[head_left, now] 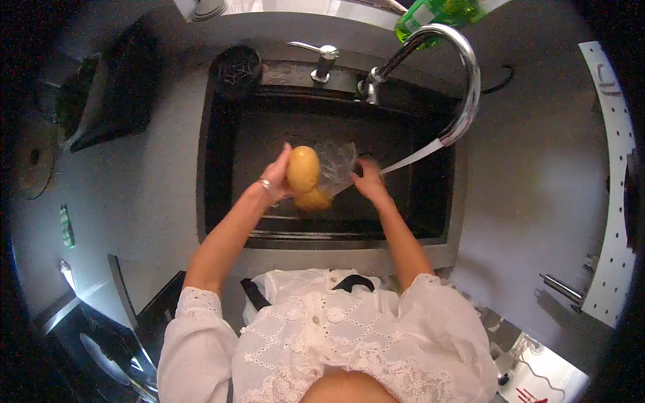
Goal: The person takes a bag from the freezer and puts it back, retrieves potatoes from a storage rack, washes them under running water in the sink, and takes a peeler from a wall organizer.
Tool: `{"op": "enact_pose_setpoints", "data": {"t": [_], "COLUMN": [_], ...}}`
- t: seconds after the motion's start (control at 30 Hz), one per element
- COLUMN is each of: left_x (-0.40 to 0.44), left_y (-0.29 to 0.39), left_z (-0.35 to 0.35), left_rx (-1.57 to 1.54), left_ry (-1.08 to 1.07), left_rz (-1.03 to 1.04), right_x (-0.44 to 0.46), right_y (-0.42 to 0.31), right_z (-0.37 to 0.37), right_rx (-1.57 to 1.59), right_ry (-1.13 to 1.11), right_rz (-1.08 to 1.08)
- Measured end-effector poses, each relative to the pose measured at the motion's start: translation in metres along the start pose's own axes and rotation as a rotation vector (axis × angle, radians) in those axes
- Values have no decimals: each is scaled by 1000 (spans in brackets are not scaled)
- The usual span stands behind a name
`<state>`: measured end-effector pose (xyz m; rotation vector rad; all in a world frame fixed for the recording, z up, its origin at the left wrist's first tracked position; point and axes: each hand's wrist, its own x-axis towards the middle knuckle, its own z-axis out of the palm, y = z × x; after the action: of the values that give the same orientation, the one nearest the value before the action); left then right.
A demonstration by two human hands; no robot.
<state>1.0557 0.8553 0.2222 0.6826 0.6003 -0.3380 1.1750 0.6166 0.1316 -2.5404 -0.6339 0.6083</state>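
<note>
Over the dark sink [430, 201], my left hand [274, 176] has its fingers round a smooth yellow potato [303, 169]. Just below it is a second yellowish, rounded thing [314, 199], blurred, perhaps another potato. A crumpled clear plastic bag [338, 161] lies between my hands. My right hand [367, 180] grips the bag's right side, its fingertips partly hidden and slightly smeared. From the curved chrome tap [463, 60], a stream of water [411, 157] runs down to the left, passing close by my right hand.
Behind the sink stand a soap dispenser [325, 64] and a green bottle [430, 20]. A round black holder [235, 67] sits at the back left corner. On the left counter are a dark box-like container [117, 101] and a green-checked item [66, 226]. A white perforated panel [613, 181] borders the right.
</note>
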Motion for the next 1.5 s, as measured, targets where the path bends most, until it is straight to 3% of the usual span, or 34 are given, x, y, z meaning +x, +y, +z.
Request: {"op": "enact_pose_setpoints", "data": {"t": [0.03,0.13,0.17,0.2,0.27,0.33,0.43,0.5,0.57,0.63,0.67,0.77,0.87,0.93,0.97,1.07,1.17,1.27,1.37,1.4,1.5], "left_x": [7,65,82,109,143,112,96,88,91,97,101,118,116,97,91,111,156,89,65,61,77], "left_y": [-4,-39,-49,-69,-103,-91,-108,-110,-111,-107,-103,-106,-93,-83,-80,-83,-125,-81,-67,-63,-71], "left_z": [25,62,72,72,90,124,123,117,112,104,100,85,76,88,92,62,17,84,99,107,84], "left_rx": [-43,-144,-139,-195,37,256,848,868,883,743,670,758,1014,611,410,-173,-574,-191,-47,50,-62], "left_ry": [57,6,-24,-72,32,75,103,40,92,166,200,246,184,217,229,-82,-491,85,-2,116,42], "left_rz": [-37,-200,-242,-268,-31,181,650,670,761,568,474,561,543,293,170,-435,-828,-327,-183,-202,-168], "right_x": [-9,-32,-39,-44,-46,-43,-41,-44,-38,-34,-35,-27,-31,-26,-26,-34,-31,-24,-29,-27,-28], "right_y": [-6,-37,-45,-44,-41,-24,-25,-42,-27,-25,-21,-25,-45,-44,-44,-54,-53,-46,-52,-38,-5], "right_z": [-20,-68,-72,-74,-71,-65,-72,-84,-63,-49,-46,-41,-64,-70,-73,-83,-73,-58,-64,-59,-50], "right_rx": [20,729,981,932,735,1046,1347,1533,1471,1333,1278,657,1057,1275,1299,1307,1112,1170,901,876,866], "right_ry": [7,8,88,136,211,307,358,316,356,422,331,361,133,-15,-35,-75,32,157,170,119,30], "right_rz": [43,261,182,89,20,207,469,680,580,461,298,-17,240,353,297,75,184,428,628,550,357]}}
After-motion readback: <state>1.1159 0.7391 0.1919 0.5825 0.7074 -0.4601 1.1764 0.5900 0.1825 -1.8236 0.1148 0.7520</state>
